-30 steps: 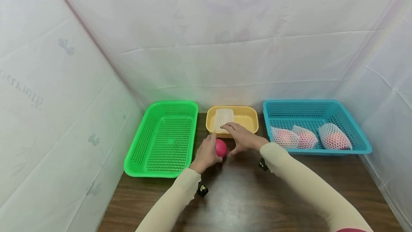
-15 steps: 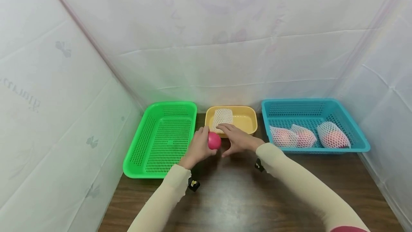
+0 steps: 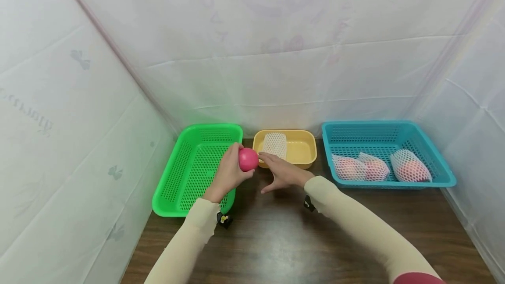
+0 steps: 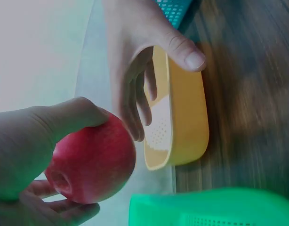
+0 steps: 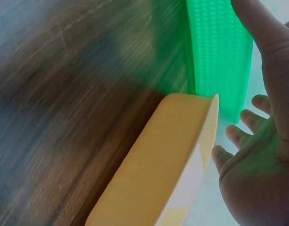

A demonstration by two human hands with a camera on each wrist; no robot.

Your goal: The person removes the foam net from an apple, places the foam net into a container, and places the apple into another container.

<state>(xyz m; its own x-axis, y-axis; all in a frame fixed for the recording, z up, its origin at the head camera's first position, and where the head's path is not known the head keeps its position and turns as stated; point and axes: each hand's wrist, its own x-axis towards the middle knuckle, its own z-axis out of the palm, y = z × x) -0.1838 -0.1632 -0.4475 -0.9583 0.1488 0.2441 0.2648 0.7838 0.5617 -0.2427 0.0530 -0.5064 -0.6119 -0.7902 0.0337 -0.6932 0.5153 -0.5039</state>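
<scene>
My left hand (image 3: 229, 171) grips a red apple (image 3: 248, 159) above the right rim of the green basket (image 3: 158, 200). In the left wrist view the thumb lies on top of the apple (image 4: 95, 160) and the fingers curl beneath it. My right hand (image 3: 285, 172) holds nothing; its fingers are spread and relaxed, with the fingertips close to the apple. Beneath and behind that hand is the yellow tray (image 3: 304, 148), which has a white foam net (image 3: 276, 143) lying in its left half. The right wrist view shows the open palm beside the tray's wall (image 5: 154, 160).
At the right stands a blue basket (image 3: 367, 128) with three fruits in white foam nets (image 3: 410, 168) along its front side. A white printed curtain (image 3: 252, 78) rises behind the baskets and on both sides. Everything stands on a dark wooden table (image 3: 284, 240).
My left hand has lifted the apple and carried it left, from in front of the yellow tray to over the green basket's right rim. My right hand has followed to the left.
</scene>
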